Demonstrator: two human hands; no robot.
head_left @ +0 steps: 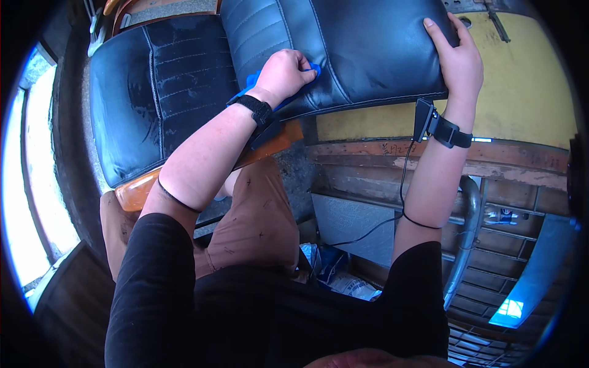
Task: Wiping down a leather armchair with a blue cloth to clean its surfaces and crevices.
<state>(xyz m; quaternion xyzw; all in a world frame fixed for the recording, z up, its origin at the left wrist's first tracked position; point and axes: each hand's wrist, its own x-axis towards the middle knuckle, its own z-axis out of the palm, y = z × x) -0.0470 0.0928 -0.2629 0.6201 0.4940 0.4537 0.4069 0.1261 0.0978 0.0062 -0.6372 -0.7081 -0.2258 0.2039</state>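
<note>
A black padded leather chair fills the upper part of the head view, with stitched seams on its seat cushion (123,92) and its backrest (380,49). My left hand (283,73) is closed on a blue cloth (251,80), pressed against the backrest close to a seam. Part of the cloth is hidden under the hand. At the backrest's right end, my right hand (461,64) grips the rounded edge, thumb on the leather and other fingers along the corner. Pale wet-looking streaks mark the seat cushion. Below the cushions shows the chair's orange wooden frame (138,193).
A yellow board (521,80) lies to the right, edged by a worn wooden beam (503,162). Below are a grey metal pipe (471,214), a plastic bottle (504,215) and crumpled packaging (346,282). A thin black cable (368,233) runs from my right wrist.
</note>
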